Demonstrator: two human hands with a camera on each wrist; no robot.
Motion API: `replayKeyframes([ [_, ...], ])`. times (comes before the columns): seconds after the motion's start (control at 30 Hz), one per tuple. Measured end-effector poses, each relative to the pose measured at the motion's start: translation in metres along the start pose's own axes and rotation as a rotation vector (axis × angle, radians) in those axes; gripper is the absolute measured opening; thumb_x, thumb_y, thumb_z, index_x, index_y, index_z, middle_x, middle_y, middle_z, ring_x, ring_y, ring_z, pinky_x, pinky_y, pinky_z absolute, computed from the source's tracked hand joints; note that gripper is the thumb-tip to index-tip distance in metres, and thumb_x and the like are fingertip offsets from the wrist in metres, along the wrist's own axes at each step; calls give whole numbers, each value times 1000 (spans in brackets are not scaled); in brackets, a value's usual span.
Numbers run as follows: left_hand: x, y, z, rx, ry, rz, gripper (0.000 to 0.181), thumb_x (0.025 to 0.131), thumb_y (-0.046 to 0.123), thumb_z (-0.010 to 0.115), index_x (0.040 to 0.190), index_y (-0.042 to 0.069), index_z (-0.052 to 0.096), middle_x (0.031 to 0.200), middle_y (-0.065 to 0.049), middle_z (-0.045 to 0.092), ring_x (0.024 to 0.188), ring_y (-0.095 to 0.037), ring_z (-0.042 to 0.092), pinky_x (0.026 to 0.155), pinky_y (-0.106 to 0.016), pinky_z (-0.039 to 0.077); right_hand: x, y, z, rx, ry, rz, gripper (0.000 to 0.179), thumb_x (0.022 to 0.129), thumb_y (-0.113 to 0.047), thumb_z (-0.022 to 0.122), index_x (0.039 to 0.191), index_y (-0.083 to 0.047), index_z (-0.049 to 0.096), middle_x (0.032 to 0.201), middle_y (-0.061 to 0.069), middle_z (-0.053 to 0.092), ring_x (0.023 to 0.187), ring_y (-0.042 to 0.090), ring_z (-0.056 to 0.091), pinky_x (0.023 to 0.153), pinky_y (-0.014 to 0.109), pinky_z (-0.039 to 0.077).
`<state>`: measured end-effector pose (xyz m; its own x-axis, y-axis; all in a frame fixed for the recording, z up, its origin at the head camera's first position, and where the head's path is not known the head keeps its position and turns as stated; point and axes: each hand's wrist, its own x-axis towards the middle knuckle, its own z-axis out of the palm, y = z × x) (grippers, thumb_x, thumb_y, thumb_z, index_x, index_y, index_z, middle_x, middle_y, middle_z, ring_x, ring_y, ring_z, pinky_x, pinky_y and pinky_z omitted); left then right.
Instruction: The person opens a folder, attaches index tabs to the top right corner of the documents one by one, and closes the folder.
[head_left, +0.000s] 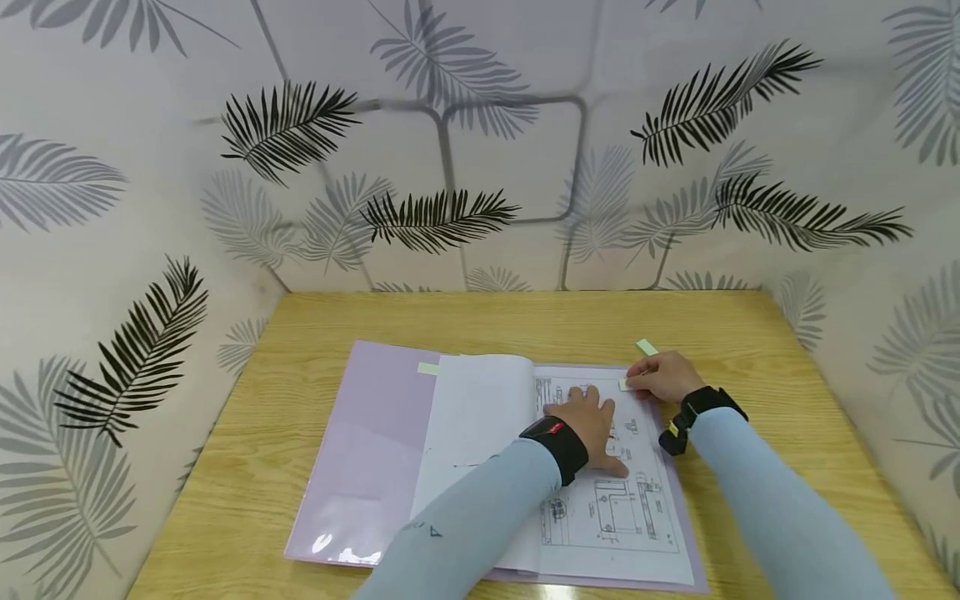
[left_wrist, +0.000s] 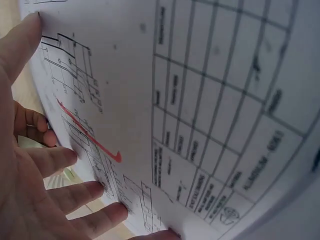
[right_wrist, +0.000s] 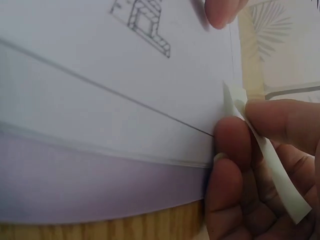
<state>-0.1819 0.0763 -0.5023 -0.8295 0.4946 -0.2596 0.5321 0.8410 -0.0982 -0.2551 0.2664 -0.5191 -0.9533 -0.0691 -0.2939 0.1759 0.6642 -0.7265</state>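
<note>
An open purple folder (head_left: 375,450) holds white sheets; the right-hand page is a printed technical drawing (head_left: 645,533). My left hand (head_left: 588,425) rests on that drawing with its fingers spread. In the left wrist view a red check mark (left_wrist: 92,134) shows on the sheet near those fingers. At the upper right corner of the page, my right hand (head_left: 667,377) pinches a pale green paper strip (right_wrist: 280,180) between thumb and fingers. One end of the strip lies by the sheet's edge; the other sticks out past the hand.
Another pale green strip (head_left: 647,347) shows just beyond the right hand. A green tab (head_left: 428,368) sticks out at the turned page (head_left: 480,417). The wooden table (head_left: 232,500) meets a leaf-patterned curtain (head_left: 510,258) at the back.
</note>
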Motion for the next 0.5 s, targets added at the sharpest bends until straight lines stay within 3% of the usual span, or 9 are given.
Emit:
replayKeyframes([
  [0.13, 2, 0, -3, -1, -17, 7, 100, 64, 86, 56, 145, 30, 40, 138, -1, 44, 115, -25, 47, 80, -55, 52, 7, 5, 2, -22, 2, 15, 24, 88, -22, 70, 102, -2, 70, 79, 3, 67, 70, 15, 61, 61, 27, 49],
  [0.3, 4, 0, -8, 12, -52, 11, 109, 60, 88, 56, 151, 35, 28, 152, 3, 30, 125, -26, 40, 80, -53, 52, 12, 7, 5, -49, 0, 23, 27, 88, -25, 70, 104, -4, 71, 83, 5, 67, 72, 18, 59, 62, 27, 48],
  [0.5, 5, 3, -17, 47, -16, 13, 120, 50, 89, 62, 150, 30, 32, 139, 2, 42, 114, -26, 46, 68, -51, 56, 12, 6, 5, -97, 4, 15, 24, 88, -24, 70, 101, -4, 71, 80, 4, 66, 71, 18, 58, 61, 27, 47],
])
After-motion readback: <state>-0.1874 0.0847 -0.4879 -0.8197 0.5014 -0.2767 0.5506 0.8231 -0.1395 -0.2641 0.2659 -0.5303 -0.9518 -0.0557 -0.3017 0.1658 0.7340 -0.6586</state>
